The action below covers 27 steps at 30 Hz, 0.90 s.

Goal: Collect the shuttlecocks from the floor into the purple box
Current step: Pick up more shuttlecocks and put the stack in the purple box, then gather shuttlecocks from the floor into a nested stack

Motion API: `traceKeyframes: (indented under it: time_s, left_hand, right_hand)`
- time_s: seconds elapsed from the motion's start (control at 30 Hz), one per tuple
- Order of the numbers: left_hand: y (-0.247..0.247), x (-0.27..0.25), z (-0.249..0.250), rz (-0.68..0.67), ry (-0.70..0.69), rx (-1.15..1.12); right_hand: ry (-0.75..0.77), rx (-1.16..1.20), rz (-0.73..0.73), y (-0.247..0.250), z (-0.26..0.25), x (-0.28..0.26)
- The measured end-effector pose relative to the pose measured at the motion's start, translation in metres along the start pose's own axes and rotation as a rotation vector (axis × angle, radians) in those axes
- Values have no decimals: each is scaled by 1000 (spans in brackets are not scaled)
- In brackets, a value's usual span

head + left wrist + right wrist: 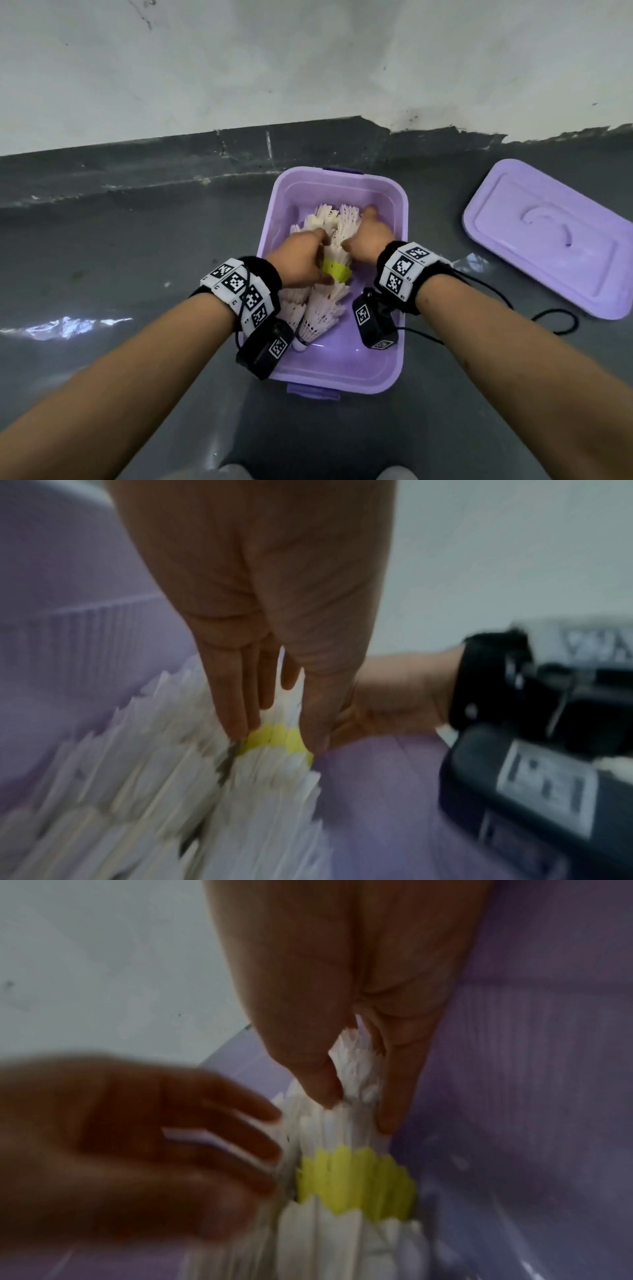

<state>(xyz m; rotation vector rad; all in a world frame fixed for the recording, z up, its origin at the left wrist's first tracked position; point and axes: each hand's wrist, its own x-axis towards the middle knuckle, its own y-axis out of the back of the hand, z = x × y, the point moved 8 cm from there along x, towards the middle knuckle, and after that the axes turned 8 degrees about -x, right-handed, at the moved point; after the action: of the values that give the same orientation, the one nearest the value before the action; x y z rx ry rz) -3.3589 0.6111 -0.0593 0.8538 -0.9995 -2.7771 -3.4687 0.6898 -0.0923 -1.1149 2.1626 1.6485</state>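
Note:
The purple box (342,186) stands open on the dark grey floor. Inside it lies a long stack of white shuttlecocks (325,308) with one yellow shuttlecock (337,270) in it; more white ones (294,308) lie beside it. Both hands are down in the box. My left hand (325,260) has straight fingers (236,718) and touches the stack's left side at the yellow skirt (277,737). My right hand (358,228) pinches the white feathers (356,1074) of the stack's far end between thumb and fingers (387,1118). The wrist views are blurred.
The purple lid (548,240) lies flat on the floor right of the box. A pale wall (308,61) with a dark skirting rises just behind the box. A black cable (555,322) loops on the floor by my right wrist.

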Motion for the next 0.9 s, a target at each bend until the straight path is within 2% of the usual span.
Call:
traceKeyframes:
  time_s: [0.1, 0.17, 0.27, 0.37, 0.5, 0.57, 0.63, 0.73, 0.8, 0.9]
  left_hand:
    - [26, -5, 3, 189, -87, -62]
    - [31, -8, -1, 225, -128, -30]
    - [15, -6, -8, 122, -165, 106]
    - [-4, -7, -10, 13, -188, 298]
    - [-12, -6, -15, -8, -163, 482]
    - [-12, -3, -17, -14, -138, 484]
    - [-5, 0, -12, 2, -134, 371]
    - [21, -6, -3, 107, -71, 77]
    - [44, -19, 1, 176, 21, -147]
    - [70, -54, 10, 156, 205, -472]
  right_hand:
    - [-42, 113, 9, -16, 7, -6]
    - [-38, 184, 75, -21, 4, -8]
    - [-1, 253, 131, -27, -2, -5]
    - [27, 173, 84, -32, -5, -4]
    - [30, 106, 36, -30, -6, -5]
    - [21, 80, 5, -30, -6, -5]
    - [-1, 93, -41, -30, -4, -9]
    - [-26, 94, -93, -17, -7, -21]
    - [-51, 47, -102, 0, -15, -38]
    - [-112, 113, -65, 41, -37, -80]
